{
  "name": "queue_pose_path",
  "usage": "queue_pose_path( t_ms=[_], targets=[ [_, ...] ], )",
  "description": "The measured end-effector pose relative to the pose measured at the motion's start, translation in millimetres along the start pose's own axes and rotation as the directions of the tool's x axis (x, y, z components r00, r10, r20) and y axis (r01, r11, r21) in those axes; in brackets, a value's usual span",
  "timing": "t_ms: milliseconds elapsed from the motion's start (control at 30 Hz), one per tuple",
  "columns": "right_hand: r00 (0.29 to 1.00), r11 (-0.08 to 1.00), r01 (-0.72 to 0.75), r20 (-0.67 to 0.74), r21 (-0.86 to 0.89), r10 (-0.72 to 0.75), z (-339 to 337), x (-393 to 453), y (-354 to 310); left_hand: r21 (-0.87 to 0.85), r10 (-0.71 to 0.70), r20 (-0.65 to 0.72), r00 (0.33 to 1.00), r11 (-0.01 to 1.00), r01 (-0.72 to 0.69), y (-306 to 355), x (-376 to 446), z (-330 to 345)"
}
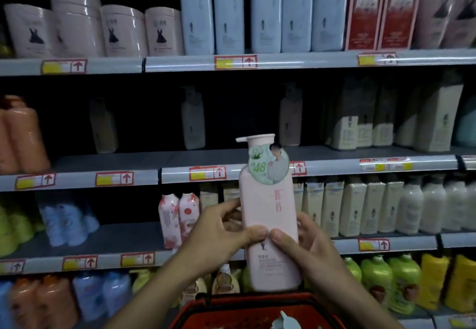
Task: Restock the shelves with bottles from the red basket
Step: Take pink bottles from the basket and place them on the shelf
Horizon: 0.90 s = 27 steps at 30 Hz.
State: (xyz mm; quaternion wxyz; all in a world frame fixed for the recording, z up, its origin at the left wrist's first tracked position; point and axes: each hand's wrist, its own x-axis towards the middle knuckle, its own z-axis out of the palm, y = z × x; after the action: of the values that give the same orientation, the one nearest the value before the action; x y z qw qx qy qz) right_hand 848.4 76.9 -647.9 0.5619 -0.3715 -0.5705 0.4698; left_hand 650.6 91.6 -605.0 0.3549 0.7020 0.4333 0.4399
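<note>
Red basket (247, 303) at bottom edge, rim showing, a pale pump top (286, 322) poking up inside. Just above it, pink pump bottle (269, 215) held upright in both hands, in front of the shelves, not on any shelf. Left hand (219, 236) gripping the bottle's left side, thumb across the front, fingers (229, 206) curled behind. Right hand (306, 248) gripping the right side, thumb on the front touching the left thumb. Round green sticker (268, 165) near the neck, marked 48. Middle shelf (180, 159) behind mostly dark, few bottles set far back. White bottles (435, 207) on lower shelf to the right.
</note>
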Motion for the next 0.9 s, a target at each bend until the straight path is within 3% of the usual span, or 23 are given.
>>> queue_pose_path(
  t_ms=[167, 300, 500, 600, 767, 900],
  targets=[
    [0.981, 0.965, 0.188, -0.014, -0.182, -0.194, -33, 66, -15, -0.090, 0.049, -0.083, 0.995, 0.994, -0.056, 2, 73, 25],
    [0.925, 0.843, 0.348, 0.002, -0.410, -0.380, -58, 154, -54, -0.138, 0.160, -0.183, 0.970, 0.973, -0.186, 23, 166, 23],
    [0.921, 0.701, 0.348, 0.088, -0.622, -0.379, -76, 276, -62, -0.294, 0.062, -0.363, 0.930, 0.939, -0.177, 6, 260, 28],
    [0.919, 0.716, 0.347, 0.065, -0.606, -0.390, -90, 308, -50, -0.261, 0.050, -0.389, 0.920, 0.952, -0.162, -4, 293, 36],
    [0.941, 0.887, 0.266, -0.099, -0.378, -0.324, -129, 318, -23, -0.041, 0.155, -0.364, 0.918, 0.982, -0.182, -1, 334, 71],
    [0.942, 0.916, 0.195, -0.194, -0.349, -0.275, -153, 316, -18, 0.196, 0.221, -0.300, 0.928, 0.966, -0.167, -3, 335, 89]
  ],
)
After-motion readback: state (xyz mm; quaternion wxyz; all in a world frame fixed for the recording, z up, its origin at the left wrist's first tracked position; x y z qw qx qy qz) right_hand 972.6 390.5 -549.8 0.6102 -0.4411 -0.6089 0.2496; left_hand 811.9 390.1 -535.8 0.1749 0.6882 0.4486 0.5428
